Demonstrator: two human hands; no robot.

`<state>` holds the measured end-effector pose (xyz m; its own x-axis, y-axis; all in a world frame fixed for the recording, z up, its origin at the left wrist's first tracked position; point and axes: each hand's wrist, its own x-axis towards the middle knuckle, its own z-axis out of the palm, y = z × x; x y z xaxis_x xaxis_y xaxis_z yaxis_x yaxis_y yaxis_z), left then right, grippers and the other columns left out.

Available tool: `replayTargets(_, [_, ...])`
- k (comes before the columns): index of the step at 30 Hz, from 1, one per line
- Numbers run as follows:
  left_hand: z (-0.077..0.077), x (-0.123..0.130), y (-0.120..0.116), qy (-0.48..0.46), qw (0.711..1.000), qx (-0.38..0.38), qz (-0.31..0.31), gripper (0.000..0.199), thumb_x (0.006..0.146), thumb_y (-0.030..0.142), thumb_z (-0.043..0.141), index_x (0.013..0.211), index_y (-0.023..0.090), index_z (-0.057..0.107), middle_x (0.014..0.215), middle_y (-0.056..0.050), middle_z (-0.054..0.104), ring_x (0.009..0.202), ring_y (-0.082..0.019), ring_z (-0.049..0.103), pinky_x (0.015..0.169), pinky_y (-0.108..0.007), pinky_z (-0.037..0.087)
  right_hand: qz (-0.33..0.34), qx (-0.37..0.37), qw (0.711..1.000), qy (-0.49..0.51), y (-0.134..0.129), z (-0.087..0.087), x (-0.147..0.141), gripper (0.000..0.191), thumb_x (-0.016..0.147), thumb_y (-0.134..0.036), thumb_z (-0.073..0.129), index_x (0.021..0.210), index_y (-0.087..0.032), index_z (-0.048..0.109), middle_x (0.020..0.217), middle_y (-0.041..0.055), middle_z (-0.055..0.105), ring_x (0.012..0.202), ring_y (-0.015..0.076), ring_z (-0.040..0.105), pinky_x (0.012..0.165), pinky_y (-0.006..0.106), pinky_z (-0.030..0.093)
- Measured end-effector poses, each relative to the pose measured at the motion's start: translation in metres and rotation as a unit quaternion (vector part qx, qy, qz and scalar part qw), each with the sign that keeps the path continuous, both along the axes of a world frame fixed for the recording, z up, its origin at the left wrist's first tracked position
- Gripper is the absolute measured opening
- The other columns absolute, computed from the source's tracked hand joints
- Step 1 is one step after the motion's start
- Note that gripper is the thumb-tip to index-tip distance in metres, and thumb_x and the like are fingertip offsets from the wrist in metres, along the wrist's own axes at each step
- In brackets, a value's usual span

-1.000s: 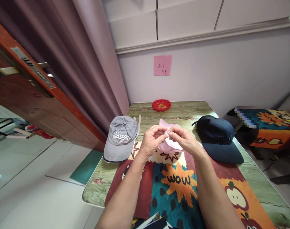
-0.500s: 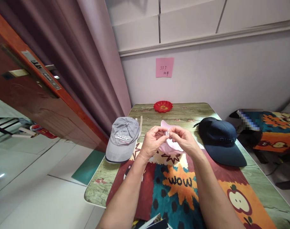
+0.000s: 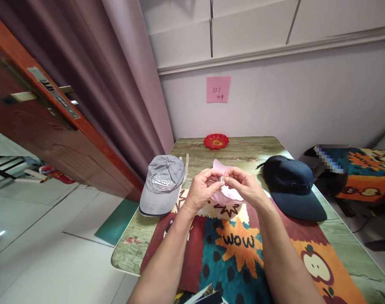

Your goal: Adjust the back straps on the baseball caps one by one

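Pink cap [image 3: 230,194], probably light and soft, midway across the counter [image 3: 190,145]
Our left fingers [image 3: 212,172] and right fingers [image 3: 233,172] are pinching a small shiny piece [image 3: 222,179], likely best held by its edges.

Over by the table's [image 3: 189,147] left edge sits the left cap [image 3: 163,184], near its right edge the right cap [image 3: 292,185], with the middle cap [image 3: 229,195] between; a dish [image 3: 216,141] sits near the far edge, behind all three.
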<state>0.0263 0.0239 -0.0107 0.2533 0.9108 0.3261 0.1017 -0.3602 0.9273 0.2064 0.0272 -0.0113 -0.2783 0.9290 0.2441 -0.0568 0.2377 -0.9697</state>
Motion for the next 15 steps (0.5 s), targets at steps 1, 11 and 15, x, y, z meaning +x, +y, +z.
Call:
replayTargets(1, [0.0006,0.0003,-0.0001,0.012,1.0,0.008,0.003,0.021,0.083,0.027,0.075,0.101,0.017,0.073,0.1,-0.007,0.069,0.084,-0.016,0.068,0.078,-0.027,0.058,-0.002,-0.001,1.0,0.002,-0.0002,0.0,-0.0003,0.026,0.086,-0.043,0.07,0.08,-0.019,0.063,0.073,-0.001,0.06,0.067,0.0122,0.054,0.063,0.026,0.044])
replayTargets(11, [0.0064,0.0019,-0.0025,0.031,0.997,0.04,0.051,0.019,0.079,0.029,0.079,0.093,0.018,0.076,0.093,-0.004,0.063,0.077,-0.013,0.063,0.07,-0.023,0.053,0.0,-0.031,0.999,0.045,0.0007,-0.0042,-0.0051,0.034,0.081,-0.049,0.076,0.081,-0.019,0.06,0.071,-0.0019,0.059,0.063,0.0114,0.055,0.061,0.025,0.047])
replayTargets(15, [0.0058,0.0029,-0.0019,0.0,0.999,0.011,0.037,0.02,0.077,0.03,0.08,0.092,0.017,0.076,0.093,-0.004,0.063,0.077,-0.013,0.063,0.071,-0.025,0.054,-0.009,-0.034,0.998,0.058,0.0023,-0.0073,-0.0019,0.035,0.08,-0.049,0.078,0.088,-0.02,0.061,0.071,-0.0012,0.064,0.063,0.0125,0.059,0.062,0.026,0.049])
